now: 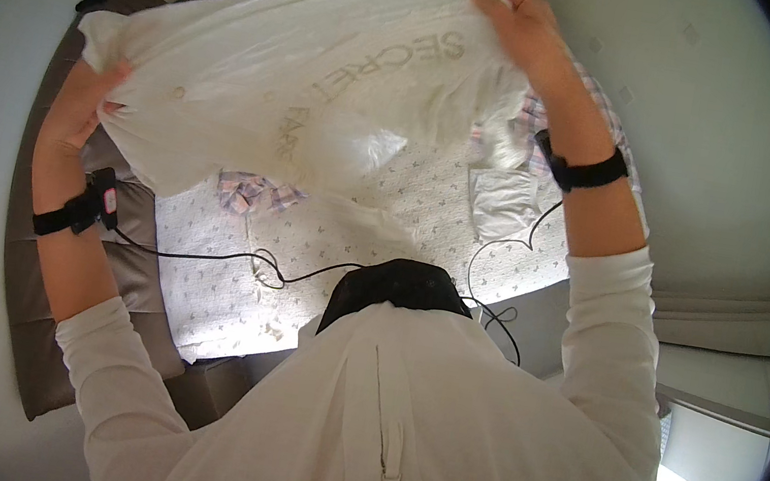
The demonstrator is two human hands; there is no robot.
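Note:
A large, thin white cloth (233, 59) with gold-toned lettering is stretched between my hands above the bed. It looks like a garment, but its full shape is hidden by folds. My left hand (87, 101) closes on its left edge, with the fingers partly covered. At the upper right, my right hand (526, 33) pinches the far corner. The cloth's lower edge hangs loose over the bed. A shiny, clear plastic piece (378, 152) shows near the middle of that edge.
The bed (390, 206) has a pale patterned cover. A folded white cloth (502, 203) and checked fabric (253, 191) lie on it. Black cables (203, 258) run from my wrist straps. A brown padded headboard (132, 233) stands at left, a wall (718, 141) at right.

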